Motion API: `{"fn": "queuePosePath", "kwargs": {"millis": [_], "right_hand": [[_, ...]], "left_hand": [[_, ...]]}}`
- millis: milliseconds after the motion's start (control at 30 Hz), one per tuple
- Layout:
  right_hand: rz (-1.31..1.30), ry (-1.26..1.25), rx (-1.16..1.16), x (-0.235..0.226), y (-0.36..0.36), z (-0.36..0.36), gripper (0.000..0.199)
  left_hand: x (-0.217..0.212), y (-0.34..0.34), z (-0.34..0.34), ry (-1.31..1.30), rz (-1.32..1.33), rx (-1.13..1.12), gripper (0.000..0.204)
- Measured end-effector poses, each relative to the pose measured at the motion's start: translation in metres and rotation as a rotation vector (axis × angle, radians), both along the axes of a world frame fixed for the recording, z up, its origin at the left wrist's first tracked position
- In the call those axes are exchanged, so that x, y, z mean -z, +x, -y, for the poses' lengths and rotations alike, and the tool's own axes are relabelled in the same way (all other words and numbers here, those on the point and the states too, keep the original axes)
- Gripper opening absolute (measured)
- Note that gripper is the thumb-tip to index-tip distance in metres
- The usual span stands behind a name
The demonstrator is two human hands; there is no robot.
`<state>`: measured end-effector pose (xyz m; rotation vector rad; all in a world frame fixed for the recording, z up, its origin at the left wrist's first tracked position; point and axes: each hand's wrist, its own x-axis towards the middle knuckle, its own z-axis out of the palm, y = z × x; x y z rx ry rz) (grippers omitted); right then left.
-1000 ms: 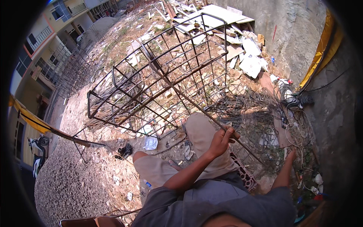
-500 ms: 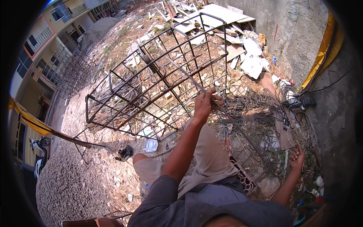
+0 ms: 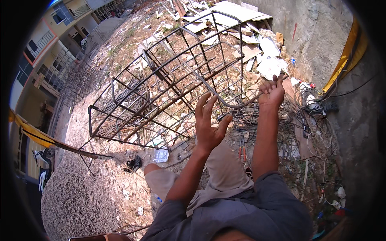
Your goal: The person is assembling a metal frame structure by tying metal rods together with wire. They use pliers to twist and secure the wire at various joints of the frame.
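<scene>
My right hand (image 3: 272, 93) is closed around a thin steel rod (image 3: 237, 107) close to its end. From that grip the rod dips in a curve, then slants up to the left into a rebar cage (image 3: 165, 105). My left hand (image 3: 210, 127) is raised near the rod's bend, its fingers spread and nothing held in them. The dark, rusty cage of bars and square hoops lies tilted in front of me. Pliers (image 3: 242, 150) with red handles rest on the ground between my forearms.
Cut rods (image 3: 128, 100) lie in a bundle beneath the cage, and tangled wire (image 3: 277, 116) lies to its right. Broken white boards (image 3: 237, 16) are heaped at the back. A concrete wall (image 3: 321, 44) stands on the right, a gravel pile (image 3: 76, 197) at the left.
My left hand has let go of the rod and opened. My right hand has come up from the lower right and grips the rod, whose near part now curves upward to the right.
</scene>
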<state>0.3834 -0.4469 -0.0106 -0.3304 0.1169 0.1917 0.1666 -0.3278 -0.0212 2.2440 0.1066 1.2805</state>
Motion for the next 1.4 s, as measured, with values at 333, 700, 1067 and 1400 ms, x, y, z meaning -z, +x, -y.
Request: {"fn": "queuePosePath", "kwargs": {"millis": [333, 700, 1067, 1400], "right_hand": [[-0.238, -0.081, 0.032, -0.029, 0.065, -0.172, 0.033], [0.100, -0.423, 0.023, 0.012, 0.071, -0.201, 0.022], [0.371, -0.694, 0.040, -0.007, 0.076, -0.194, 0.025], [0.337, -0.566, 0.107, 0.024, 0.118, -0.200, 0.023]], "left_hand": [[-0.028, 0.083, -0.135, 0.215, -0.274, -0.206, 0.043], [-0.049, 0.098, -0.166, 0.047, -0.598, -0.349, 0.047], [-0.067, 0.107, -0.189, -0.323, -0.753, -0.101, 0.053], [-0.048, 0.129, -0.171, -0.284, -0.666, -0.256, 0.079]]}}
